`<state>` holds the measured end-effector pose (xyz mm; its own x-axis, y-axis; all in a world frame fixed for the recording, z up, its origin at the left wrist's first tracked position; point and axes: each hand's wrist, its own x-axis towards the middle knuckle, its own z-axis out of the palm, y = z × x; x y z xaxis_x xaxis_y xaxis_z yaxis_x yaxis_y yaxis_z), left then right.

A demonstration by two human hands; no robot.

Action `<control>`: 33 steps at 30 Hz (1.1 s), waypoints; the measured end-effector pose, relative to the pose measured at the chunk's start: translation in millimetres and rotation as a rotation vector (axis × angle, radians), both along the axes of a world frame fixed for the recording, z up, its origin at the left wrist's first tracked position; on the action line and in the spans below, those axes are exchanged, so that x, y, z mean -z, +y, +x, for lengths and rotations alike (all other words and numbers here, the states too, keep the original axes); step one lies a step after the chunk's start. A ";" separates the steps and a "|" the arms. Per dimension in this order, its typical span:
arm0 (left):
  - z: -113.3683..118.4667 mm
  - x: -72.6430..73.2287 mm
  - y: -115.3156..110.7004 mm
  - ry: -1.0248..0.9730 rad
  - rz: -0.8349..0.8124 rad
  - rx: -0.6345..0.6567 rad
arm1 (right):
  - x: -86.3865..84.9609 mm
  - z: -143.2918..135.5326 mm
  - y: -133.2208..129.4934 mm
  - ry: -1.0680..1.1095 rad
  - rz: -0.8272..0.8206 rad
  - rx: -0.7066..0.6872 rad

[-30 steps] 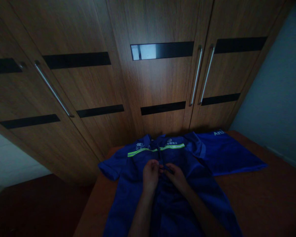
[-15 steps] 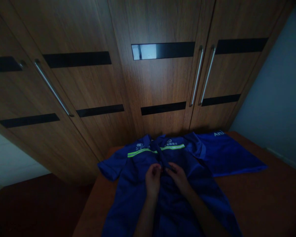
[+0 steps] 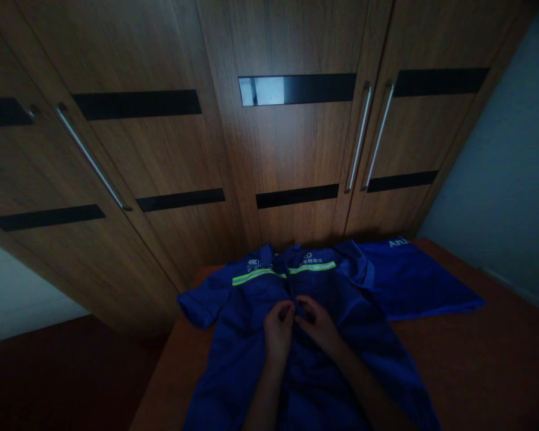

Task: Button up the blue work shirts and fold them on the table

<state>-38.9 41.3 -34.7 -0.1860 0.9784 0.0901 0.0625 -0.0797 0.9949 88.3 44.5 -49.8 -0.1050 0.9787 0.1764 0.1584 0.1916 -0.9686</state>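
Now, in the head view, we see the dark-blue, short-sleeved cloth work garment (image 3: 247, 317) lying front up on the reddish-brown flat surface (image 3: 467, 353). Compared with half a second ago, the right hand (image 3: 318, 326) has come closer to the left hand (image 3: 277, 332), above the middle of the garment. Both hands pinch its front edge, thumb against finger; whether a button is between them, we cannot tell, because it is too dark. For this work, we judge, both hands now share one spot. To the garment's right lies the bright-blue flat cloth with white lettering (image 3: 417, 284); beyond it stands the brown wooden wardrobe (image 3: 287, 143).
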 end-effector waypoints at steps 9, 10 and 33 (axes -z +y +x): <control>-2.2 -1.8 0.1 -0.135 -0.075 -0.013 | -13.4 -1.6 -11.7 -0.151 0.127 -0.065; -1.8 -2.2 0.1 -0.145 -0.081 -0.019 | -12.7 -0.9 -11.1 -0.137 0.129 -0.041; -3.0 -11.2 -1.2 0.390 -0.071 -0.015 | -8.5 11.2 18.0 -0.274 -0.081 0.053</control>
<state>-41.9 40.1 -23.4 -0.1653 0.9822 0.0888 0.4374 -0.0077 0.8992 99.4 62.6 -41.3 -0.0864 0.9938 0.0695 0.4244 0.0998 -0.9000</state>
